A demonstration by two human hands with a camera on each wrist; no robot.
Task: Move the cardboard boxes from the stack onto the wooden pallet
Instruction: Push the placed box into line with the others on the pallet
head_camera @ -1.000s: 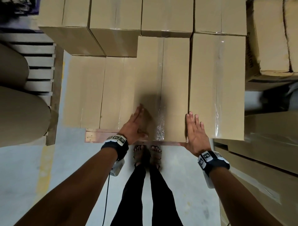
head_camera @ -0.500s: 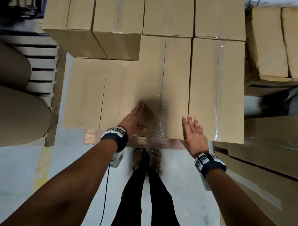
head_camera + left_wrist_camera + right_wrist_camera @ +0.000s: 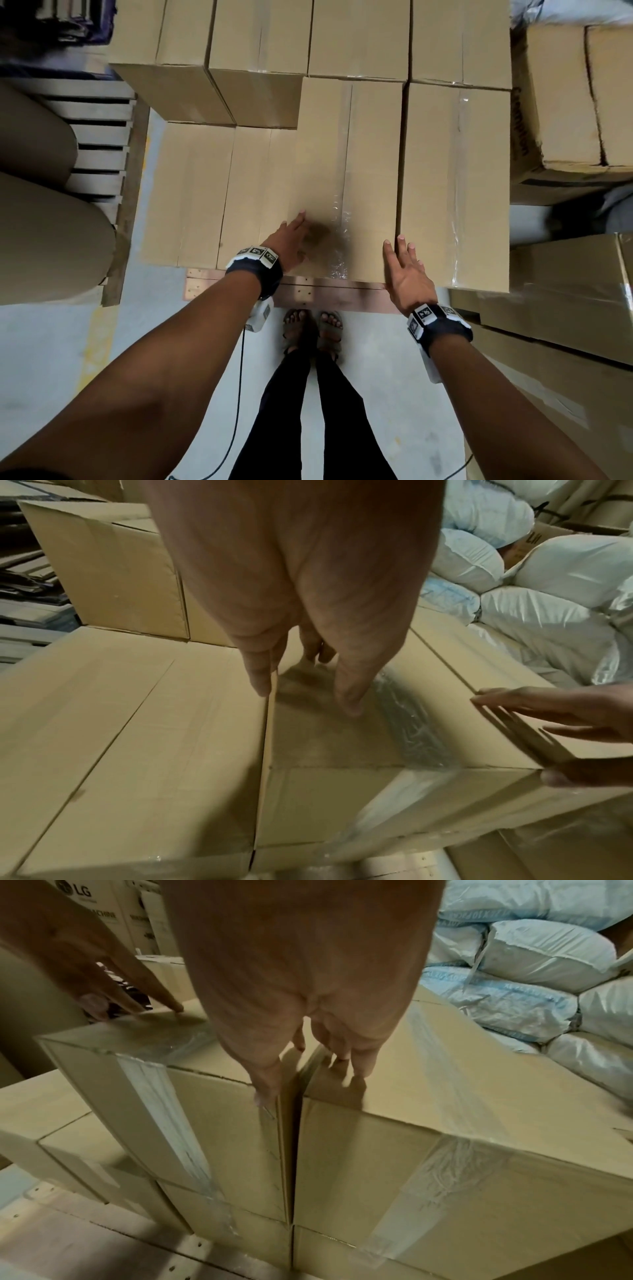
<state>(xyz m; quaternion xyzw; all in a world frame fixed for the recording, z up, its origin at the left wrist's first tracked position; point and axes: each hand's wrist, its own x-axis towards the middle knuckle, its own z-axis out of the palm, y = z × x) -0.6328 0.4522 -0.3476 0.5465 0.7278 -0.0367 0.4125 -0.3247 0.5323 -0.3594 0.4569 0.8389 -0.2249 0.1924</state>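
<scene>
The box (image 3: pixel 346 178) sits in the middle of the head view, on top of other boxes on the wooden pallet (image 3: pixel 301 294). Its long side runs from the bottom of the frame up toward the top, away from the person. A strip of clear tape runs the same way down its lid.

The left hand (image 3: pixel 291 236) lies on the lower left part of the lid. Its fingers are straight and flat, and it holds nothing. The right hand (image 3: pixel 406 274) is at the lower right corner of the same box. Its fingers are straight too, and they reach into the thin gap between this box and the next box (image 3: pixel 455 185) on the right. It holds nothing either.

So the box lies right in front of both hands, one hand on each side of its near end. Both hands are about as close as each other. It looks like the box is already set down in its place and the hands are only nudging it straight. The gap on the right is very narrow, so fingers could get pinched there if the box slides that way.

More boxes (image 3: pixel 260 37) stand in a row at the top of the frame.
</scene>
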